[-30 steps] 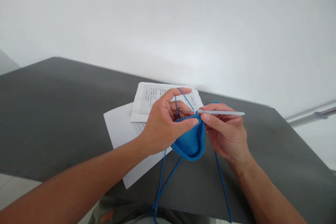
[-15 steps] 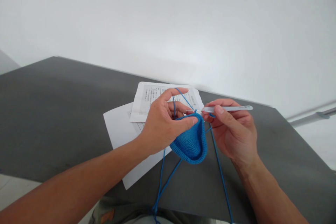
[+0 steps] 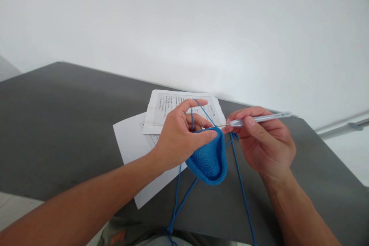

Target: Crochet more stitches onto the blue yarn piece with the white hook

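Note:
My left hand (image 3: pixel 184 134) pinches the upper edge of a blue crocheted piece (image 3: pixel 206 159), cupped in shape with a raised rim. Blue yarn (image 3: pixel 205 112) loops over the raised left index finger and runs down to the work. In my right hand (image 3: pixel 263 140) is a crochet hook (image 3: pixel 261 119) with a pale grey handle, held like a pencil. Its thin metal tip meets the top rim of the piece, close to the left fingertips; the exact stitch is too small to make out. Further yarn strands hang below the piece and beneath the right hand.
Printed sheets (image 3: pixel 161 98) and a blank-looking white paper (image 3: pixel 127 130) lie on the dark grey table (image 3: pixel 86 123) behind and under my left hand. A white wall (image 3: pixel 184 27) rises behind the table. A grey rail (image 3: pixel 343 130) shows at the right.
My right hand has drawn the crochet hook to the right and tilted its handle end upward. The left hand still holds the piece, which has sunk slightly.

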Available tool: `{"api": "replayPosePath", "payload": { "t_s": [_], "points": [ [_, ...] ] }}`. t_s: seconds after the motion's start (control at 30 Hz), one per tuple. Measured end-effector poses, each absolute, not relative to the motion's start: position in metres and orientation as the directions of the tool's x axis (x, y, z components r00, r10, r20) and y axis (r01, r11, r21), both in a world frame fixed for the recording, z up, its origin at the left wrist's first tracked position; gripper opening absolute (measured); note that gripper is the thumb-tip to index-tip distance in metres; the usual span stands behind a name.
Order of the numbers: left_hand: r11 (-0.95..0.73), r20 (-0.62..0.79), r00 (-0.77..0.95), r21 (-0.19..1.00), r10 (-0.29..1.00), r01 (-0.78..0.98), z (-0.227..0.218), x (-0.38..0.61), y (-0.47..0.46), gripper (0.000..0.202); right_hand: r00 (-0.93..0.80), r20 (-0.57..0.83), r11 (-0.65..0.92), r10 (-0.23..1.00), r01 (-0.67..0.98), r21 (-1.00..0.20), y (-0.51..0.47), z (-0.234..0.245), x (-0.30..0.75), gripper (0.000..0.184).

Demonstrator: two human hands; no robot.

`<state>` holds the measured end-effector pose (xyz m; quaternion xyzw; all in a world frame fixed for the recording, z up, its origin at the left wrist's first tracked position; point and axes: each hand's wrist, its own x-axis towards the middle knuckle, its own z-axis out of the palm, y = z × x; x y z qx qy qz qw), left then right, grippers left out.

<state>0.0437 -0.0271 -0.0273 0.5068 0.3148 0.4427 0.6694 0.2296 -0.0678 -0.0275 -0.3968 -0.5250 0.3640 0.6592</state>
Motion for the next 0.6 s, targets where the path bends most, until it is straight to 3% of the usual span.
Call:
{"api": "replayPosePath", "payload": {
  "t_s": [0.6],
  "points": [
    [0.081,0.03,0.42,0.967,0.907,-0.243,-0.0289,0.0428,-0.0271,0.069,0.222,0.46,0.464,0.86,0.037,-0.885,-0.0698,-0.021,0.2342,0.019]
  ]
}}
